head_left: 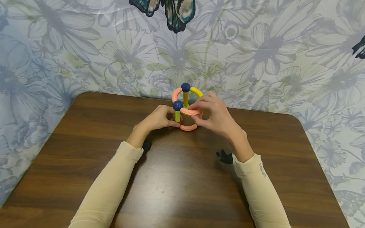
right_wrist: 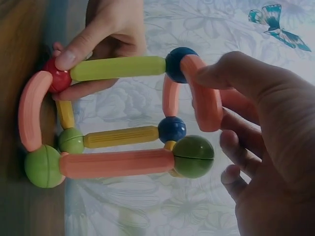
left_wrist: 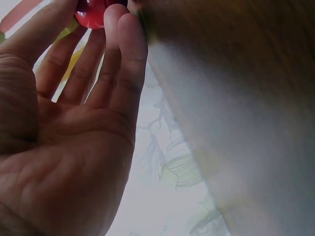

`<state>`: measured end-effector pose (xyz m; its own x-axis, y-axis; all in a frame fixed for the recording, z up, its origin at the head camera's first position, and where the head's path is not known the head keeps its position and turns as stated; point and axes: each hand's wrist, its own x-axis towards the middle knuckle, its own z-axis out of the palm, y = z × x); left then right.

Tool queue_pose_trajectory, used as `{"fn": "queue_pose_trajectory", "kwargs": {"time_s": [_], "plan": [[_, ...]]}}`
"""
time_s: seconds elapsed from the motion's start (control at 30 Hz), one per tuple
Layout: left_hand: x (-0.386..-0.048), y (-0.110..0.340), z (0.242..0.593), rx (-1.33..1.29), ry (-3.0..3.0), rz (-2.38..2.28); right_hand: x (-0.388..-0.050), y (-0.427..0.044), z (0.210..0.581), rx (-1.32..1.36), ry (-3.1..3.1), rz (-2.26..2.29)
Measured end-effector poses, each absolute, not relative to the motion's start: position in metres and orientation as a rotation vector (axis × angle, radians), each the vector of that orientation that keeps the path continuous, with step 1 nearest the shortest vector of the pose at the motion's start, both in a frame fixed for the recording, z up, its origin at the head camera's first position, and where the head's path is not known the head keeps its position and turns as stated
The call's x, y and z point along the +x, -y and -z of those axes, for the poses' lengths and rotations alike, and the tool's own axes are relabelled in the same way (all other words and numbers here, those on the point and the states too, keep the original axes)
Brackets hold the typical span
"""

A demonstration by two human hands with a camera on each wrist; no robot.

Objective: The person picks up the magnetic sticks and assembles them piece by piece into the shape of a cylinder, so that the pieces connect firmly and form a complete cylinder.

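A frame of coloured sticks and balls stands on the table. My left hand (head_left: 161,118) pinches the red ball (right_wrist: 58,76) at its base; the left wrist view shows the same red ball (left_wrist: 92,17) at the fingertips. My right hand (head_left: 214,110) holds a curved pink stick (right_wrist: 209,105) between thumb and fingers. One end of that stick meets the blue ball (right_wrist: 179,64) atop a lime stick (right_wrist: 118,69); its other end appears apart from the upper green ball (right_wrist: 193,156). A straight pink stick (right_wrist: 118,163) joins that ball to the lower green ball (right_wrist: 44,166).
Brown wooden tabletop (head_left: 176,177) surrounds the frame, which stands near the far edge. Behind it hangs a flower-patterned wall covering (head_left: 256,57). Another blue ball (head_left: 185,87) and a curved yellow stick (head_left: 196,91) form the frame's back top.
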<state>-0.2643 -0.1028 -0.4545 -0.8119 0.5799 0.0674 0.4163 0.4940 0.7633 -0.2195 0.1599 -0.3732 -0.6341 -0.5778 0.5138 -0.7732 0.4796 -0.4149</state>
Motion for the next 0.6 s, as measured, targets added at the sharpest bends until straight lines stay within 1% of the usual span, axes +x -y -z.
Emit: {"fn": "queue_pose_trajectory", "kwargs": {"time_s": [0.13, 0.6], "plan": [[-0.264, 0.102, 0.454, 0.861, -2.531, -1.218, -0.223, -0.161, 0.371, 1.183, 2.439, -0.909], [-0.263, 0.103, 0.452, 0.865, -2.541, -1.176, -0.230, -0.168, 0.375, 1.197, 2.419, -0.990]]}}
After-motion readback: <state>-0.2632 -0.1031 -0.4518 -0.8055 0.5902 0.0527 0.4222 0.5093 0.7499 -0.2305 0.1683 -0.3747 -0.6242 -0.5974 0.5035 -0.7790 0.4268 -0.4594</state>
